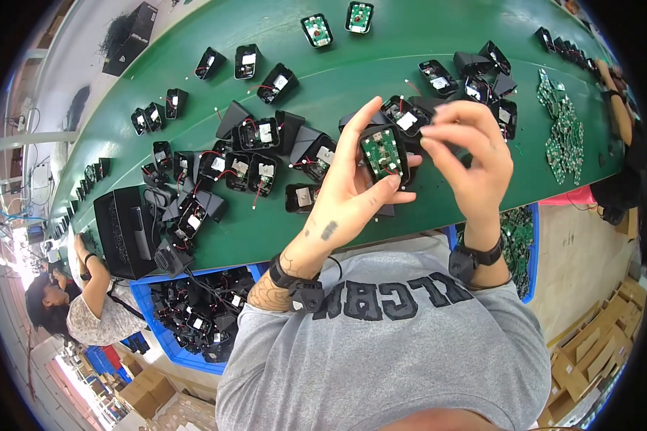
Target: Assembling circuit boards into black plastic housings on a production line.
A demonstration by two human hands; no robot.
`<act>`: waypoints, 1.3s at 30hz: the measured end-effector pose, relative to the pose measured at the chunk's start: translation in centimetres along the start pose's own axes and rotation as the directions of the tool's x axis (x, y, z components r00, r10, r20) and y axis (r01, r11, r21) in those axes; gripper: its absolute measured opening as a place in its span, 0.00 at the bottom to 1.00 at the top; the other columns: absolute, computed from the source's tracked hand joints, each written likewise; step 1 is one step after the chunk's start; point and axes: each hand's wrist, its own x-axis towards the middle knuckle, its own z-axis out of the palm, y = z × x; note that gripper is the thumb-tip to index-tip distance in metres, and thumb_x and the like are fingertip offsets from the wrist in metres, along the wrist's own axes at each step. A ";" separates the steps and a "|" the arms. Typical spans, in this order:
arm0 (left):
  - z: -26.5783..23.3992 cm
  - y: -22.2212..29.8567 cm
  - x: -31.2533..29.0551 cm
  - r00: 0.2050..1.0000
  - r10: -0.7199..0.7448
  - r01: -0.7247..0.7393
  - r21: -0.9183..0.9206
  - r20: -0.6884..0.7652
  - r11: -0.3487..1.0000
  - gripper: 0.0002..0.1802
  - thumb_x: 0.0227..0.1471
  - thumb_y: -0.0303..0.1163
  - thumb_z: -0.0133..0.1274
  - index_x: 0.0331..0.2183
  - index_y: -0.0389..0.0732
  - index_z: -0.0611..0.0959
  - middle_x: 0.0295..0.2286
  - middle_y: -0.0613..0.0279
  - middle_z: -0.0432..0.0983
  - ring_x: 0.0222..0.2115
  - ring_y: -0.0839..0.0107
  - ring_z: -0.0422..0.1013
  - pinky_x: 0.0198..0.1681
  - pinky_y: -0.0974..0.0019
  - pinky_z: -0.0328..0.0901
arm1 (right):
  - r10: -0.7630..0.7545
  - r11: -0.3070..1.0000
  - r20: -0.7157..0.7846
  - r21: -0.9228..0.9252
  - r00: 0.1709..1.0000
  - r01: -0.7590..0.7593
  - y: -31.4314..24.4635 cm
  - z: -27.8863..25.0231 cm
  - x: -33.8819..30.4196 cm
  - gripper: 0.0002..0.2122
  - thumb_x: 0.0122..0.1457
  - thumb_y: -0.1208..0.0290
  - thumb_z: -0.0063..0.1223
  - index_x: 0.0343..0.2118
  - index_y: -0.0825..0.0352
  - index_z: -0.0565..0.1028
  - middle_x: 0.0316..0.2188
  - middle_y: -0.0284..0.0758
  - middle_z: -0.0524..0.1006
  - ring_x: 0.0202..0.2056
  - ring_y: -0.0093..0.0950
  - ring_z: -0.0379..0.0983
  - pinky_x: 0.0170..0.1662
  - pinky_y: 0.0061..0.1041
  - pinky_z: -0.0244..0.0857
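My left hand (343,205) is wrapped round a small black plastic housing (406,174), its thumb on the near edge. A green circuit board (382,152) sits in the housing's open top, with a bit of red wire by the thumb tip. Just to the right, my right hand (476,154) is raised with thumb and forefinger drawn together in a pinch; whatever may be between the tips is too small to make out. Behind the hands lies another black housing (407,117) with a white part inside.
Several open black housings (262,172) with red wires crowd the green table (366,68). Loose circuit boards (564,136) are heaped at right. Blue bins (145,305) stand below the near edge. A black box (118,233) is at left. Other people work at both ends.
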 end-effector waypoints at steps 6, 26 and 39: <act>-0.5 -0.9 0.1 1.000 0.004 -0.004 0.078 0.004 0.997 0.44 0.51 0.17 0.50 0.63 0.46 0.47 0.45 0.57 0.66 0.46 0.66 0.68 0.44 0.62 0.74 | -0.135 0.991 0.170 0.020 0.976 0.133 0.0 1.0 -0.3 0.13 0.37 0.83 0.60 0.31 0.64 0.81 0.30 0.33 0.74 0.36 0.33 0.71 0.47 0.37 0.65; -1.3 -1.7 0.2 0.987 0.159 -0.145 0.371 -0.007 0.917 0.40 0.49 0.18 0.54 0.60 0.39 0.55 0.47 0.59 0.65 0.47 0.72 0.66 0.47 0.68 0.69 | -0.102 0.993 0.100 0.063 0.990 0.096 0.1 2.0 -2.0 0.14 0.40 0.73 0.65 0.35 0.60 0.82 0.34 0.30 0.76 0.44 0.34 0.70 0.48 0.34 0.63; -0.4 -1.6 0.2 0.983 0.167 -0.129 0.353 -0.079 0.927 0.36 0.50 0.15 0.52 0.57 0.38 0.57 0.45 0.60 0.62 0.43 0.74 0.67 0.46 0.70 0.69 | 0.114 0.946 0.086 0.295 0.990 -0.135 0.6 2.7 -3.3 0.07 0.45 0.83 0.59 0.30 0.70 0.78 0.32 0.35 0.79 0.45 0.36 0.71 0.51 0.35 0.63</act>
